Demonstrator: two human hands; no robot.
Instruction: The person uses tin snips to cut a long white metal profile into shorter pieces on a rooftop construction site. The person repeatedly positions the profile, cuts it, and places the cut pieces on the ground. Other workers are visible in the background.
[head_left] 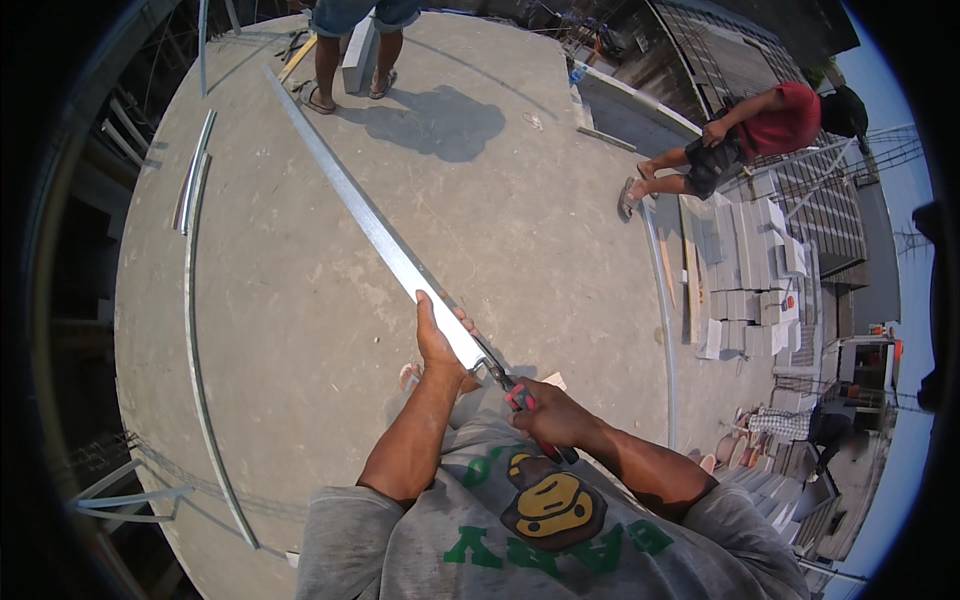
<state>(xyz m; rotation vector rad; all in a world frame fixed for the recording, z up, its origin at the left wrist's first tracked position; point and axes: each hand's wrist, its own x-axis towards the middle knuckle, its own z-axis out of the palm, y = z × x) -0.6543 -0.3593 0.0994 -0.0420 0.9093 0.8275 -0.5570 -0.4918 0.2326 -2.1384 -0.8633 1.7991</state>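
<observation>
A long silver metal channel [372, 226] slants from the upper left down toward my body. My left hand [438, 340] is closed round it near its lower end, thumb along the side. My right hand [545, 415] grips the red-and-black handles of a hand tool [519, 397], whose dark metal head is at the channel's lower end, apparently snips or pliers; whether its jaws are closed on the metal I cannot tell.
Other metal strips [190, 300] lie along the left on the concrete floor [290, 400]. Stacked grey blocks [740, 260] and boards [688, 270] are at right. One person [330, 50] stands ahead; others bend at upper right [770, 120] and lower right [815, 430].
</observation>
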